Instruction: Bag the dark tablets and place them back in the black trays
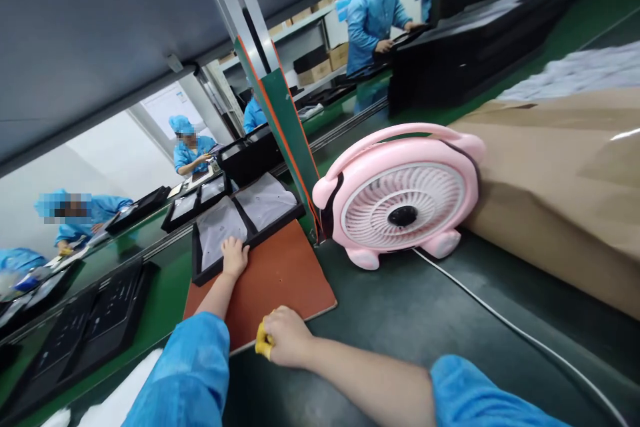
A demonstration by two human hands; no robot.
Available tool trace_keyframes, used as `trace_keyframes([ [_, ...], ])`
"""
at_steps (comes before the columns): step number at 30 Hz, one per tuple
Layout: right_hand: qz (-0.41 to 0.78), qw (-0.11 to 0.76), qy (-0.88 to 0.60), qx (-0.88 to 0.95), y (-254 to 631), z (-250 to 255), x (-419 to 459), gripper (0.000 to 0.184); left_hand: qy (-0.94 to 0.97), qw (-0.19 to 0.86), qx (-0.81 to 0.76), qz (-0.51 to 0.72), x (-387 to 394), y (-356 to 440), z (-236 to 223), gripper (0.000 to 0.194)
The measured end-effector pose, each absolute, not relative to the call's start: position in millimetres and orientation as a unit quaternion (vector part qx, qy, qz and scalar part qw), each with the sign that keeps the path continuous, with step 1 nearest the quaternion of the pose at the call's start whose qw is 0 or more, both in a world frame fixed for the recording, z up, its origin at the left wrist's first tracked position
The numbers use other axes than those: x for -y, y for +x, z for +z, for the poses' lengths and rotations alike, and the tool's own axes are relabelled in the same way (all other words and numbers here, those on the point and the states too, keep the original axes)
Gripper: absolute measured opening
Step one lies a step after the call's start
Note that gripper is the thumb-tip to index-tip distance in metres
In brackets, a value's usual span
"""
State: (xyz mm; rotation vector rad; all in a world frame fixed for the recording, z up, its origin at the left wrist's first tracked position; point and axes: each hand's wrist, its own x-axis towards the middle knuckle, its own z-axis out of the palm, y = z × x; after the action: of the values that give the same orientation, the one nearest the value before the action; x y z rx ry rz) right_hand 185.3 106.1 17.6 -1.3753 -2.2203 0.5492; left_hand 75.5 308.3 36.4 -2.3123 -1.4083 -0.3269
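Observation:
My left hand (235, 256) grips the near rim of a black tray (254, 237), its fingers reaching over onto the grey-white sheet (220, 230) in one compartment. A second such sheet (266, 201) fills the other compartment. Part of the tray rests over a reddish-brown board (285, 273). My right hand (289, 337) is curled closed above the board's near edge, with yellow finger covers on its fingertips. Nothing shows in it.
A pink fan (404, 207) stands on the dark bench, its white cord (505, 319) trailing right. Beside it is brown paper (550, 167). A metal post (283, 113) rises behind the board. More black trays (95, 320) lie on the green line at left. Co-workers (373, 17) in blue work beyond.

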Motion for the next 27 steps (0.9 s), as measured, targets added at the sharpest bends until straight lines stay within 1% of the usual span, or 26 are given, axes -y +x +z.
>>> trace_keyframes([
  [6, 0.197, 0.212, -0.501, 0.816, 184, 15, -107, 0.022, -0.837, 0.191, 0.501, -0.112, -343, 74, 39, 0.022],
  [10, 0.191, 0.232, -0.5, 0.812, 183, 12, -107, 0.018, -0.81, 0.178, 0.544, -0.128, -332, 78, 32, 0.029],
  [13, 0.193, 0.271, -0.479, 0.813, 183, 6, -107, 0.012, -0.753, 0.148, 0.623, -0.154, -305, 88, 23, 0.049],
  [15, 0.194, 0.299, -0.461, 0.813, 182, 2, -107, 0.009, -0.724, 0.098, 0.666, -0.15, -286, 94, 18, 0.064],
  [18, 0.194, 0.329, -0.442, 0.812, 181, -4, -106, 0.007, -0.722, 0.007, 0.681, -0.121, -267, 99, 15, 0.075],
  [22, 0.199, 0.333, -0.437, 0.812, 181, -5, -104, 0.007, -0.733, -0.054, 0.669, -0.108, -265, 98, 18, 0.077],
  [27, 0.197, 0.336, -0.438, 0.81, 180, -6, -104, 0.006, -0.734, -0.08, 0.666, -0.104, -273, 97, 21, 0.078],
])
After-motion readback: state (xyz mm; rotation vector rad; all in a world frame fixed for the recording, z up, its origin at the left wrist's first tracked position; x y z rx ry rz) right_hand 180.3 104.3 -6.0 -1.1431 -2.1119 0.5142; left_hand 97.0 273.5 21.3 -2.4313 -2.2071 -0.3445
